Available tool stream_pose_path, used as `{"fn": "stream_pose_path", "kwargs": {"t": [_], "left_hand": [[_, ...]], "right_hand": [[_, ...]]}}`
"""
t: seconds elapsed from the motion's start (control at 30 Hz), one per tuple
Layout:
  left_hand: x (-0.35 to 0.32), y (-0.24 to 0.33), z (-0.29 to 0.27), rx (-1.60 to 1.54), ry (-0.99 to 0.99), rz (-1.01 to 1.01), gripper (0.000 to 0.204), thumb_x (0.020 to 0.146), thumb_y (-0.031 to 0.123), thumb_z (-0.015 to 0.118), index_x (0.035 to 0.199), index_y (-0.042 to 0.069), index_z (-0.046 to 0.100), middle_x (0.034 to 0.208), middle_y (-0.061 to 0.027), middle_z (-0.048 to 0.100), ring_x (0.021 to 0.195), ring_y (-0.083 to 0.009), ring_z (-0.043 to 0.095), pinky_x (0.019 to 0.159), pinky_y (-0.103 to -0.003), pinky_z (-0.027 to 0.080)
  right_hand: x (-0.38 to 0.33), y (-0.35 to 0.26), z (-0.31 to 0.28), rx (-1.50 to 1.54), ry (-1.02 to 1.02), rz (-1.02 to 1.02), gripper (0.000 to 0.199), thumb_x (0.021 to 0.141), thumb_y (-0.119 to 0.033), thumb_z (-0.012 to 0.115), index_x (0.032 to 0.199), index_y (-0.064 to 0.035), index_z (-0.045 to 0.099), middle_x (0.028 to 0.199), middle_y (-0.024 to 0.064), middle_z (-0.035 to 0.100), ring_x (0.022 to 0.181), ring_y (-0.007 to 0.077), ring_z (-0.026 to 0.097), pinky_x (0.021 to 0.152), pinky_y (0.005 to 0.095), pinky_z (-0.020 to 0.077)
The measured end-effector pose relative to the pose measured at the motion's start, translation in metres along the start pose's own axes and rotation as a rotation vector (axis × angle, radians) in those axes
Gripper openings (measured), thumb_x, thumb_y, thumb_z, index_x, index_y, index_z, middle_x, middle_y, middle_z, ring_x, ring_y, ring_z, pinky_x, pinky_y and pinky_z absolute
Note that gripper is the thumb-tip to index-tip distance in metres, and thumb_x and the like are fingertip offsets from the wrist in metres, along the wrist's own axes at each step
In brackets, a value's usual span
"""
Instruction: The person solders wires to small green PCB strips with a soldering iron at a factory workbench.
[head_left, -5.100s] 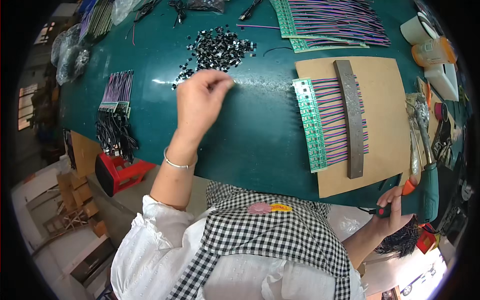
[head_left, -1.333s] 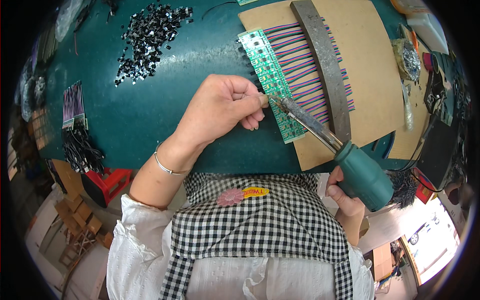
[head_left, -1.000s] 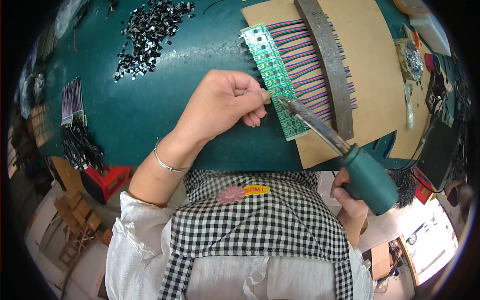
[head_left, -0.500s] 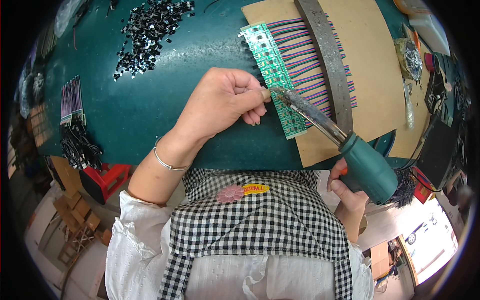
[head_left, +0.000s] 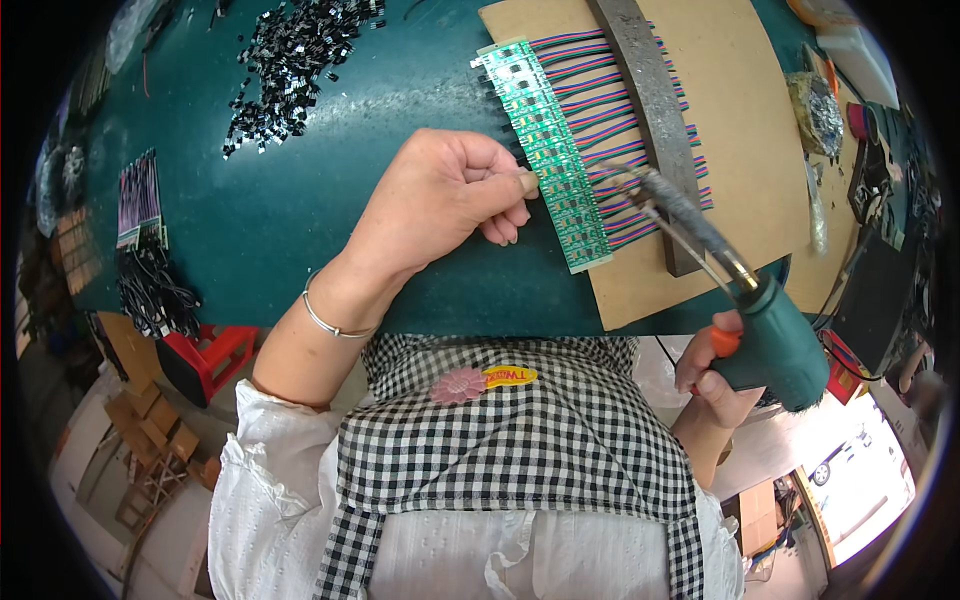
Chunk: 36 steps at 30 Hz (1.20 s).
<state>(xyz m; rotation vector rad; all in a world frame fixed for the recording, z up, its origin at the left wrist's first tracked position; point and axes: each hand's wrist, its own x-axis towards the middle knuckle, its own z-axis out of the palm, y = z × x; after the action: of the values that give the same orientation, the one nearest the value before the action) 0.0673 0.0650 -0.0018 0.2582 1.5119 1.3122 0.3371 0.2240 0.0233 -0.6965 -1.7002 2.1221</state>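
My right hand is wrapped round the green handle of a soldering gun, one finger by its orange trigger. The gun's tip hangs over the striped wires, right of a long green circuit board. At the board's left edge my left hand is closed in a pinch, and what lies between thumb and finger is too small to make out. Small black parts stick out along that edge, partly hidden by my fingers. Several multicoloured wires run from the board's right side beneath a dark metal bar.
A brown board lies under the wires and bar. Loose black connectors form a heap at the far left. Bundled wires with black cables hang over the left table edge. A crumpled packet sits at the right.
The soldering gun has been drawn back to the right, its tip leaving the board's left edge near my fingers. My left hand has stayed almost in place, still pinched.
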Motion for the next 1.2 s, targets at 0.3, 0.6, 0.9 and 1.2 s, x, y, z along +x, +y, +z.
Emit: {"fn": "stream_pose_path", "kwargs": {"t": [0.3, 0.6, 0.9, 1.2], "left_hand": [[-0.004, -0.004, -0.007, -0.019, 0.038, -0.013, 0.016, 0.086, 0.009, 0.061, 0.075, -0.003, 0.063, 0.066, -0.0063, 0.064, 0.053, -0.0096, 0.059, 0.051, -0.021, 0.05], [-0.003, -0.004, -0.003, -0.082, -0.047, 0.029, 0.014, 0.087, 0.011, 0.061, 0.082, -0.002, 0.063, 0.07, -0.0074, 0.064, 0.057, -0.0115, 0.061, 0.054, -0.022, 0.051], [-0.036, -0.012, -0.054, 0.535, 0.519, 0.442, 0.006, 0.079, 0.001, 0.068, 0.085, -0.001, 0.068, 0.075, -0.0035, 0.066, 0.063, -0.0092, 0.06, 0.059, -0.022, 0.05], [-0.034, -0.014, -0.123, 1.131, 0.86, 0.656, 0.013, 0.069, 0.0, 0.071, 0.08, 0.005, 0.067, 0.081, -0.0056, 0.064, 0.077, -0.0213, 0.056, 0.07, -0.032, 0.046]], "right_hand": [[0.029, -0.021, -0.022, 0.063, 0.182, -0.345, 0.061, 0.079, -0.012, 0.064, 0.128, 0.0093, 0.035, 0.063, 0.0069, 0.046, 0.043, 0.0129, 0.044, 0.038, 0.0238, 0.0391], [0.054, -0.031, -0.037, -0.105, 0.648, -0.364, 0.043, 0.079, 0.001, 0.059, 0.118, 0.0119, 0.045, 0.06, 0.0066, 0.05, 0.046, 0.0124, 0.047, 0.045, 0.0232, 0.0385], [0.04, -0.018, -0.02, -0.132, 0.277, -0.367, 0.055, 0.082, -0.007, 0.06, 0.126, 0.0136, 0.035, 0.068, 0.0091, 0.049, 0.047, 0.0134, 0.046, 0.044, 0.0221, 0.0403], [0.034, -0.017, 0.001, -0.019, 0.181, -0.328, 0.057, 0.079, -0.006, 0.065, 0.125, 0.0121, 0.035, 0.069, 0.0101, 0.05, 0.048, 0.0146, 0.048, 0.043, 0.0235, 0.0427]]}}
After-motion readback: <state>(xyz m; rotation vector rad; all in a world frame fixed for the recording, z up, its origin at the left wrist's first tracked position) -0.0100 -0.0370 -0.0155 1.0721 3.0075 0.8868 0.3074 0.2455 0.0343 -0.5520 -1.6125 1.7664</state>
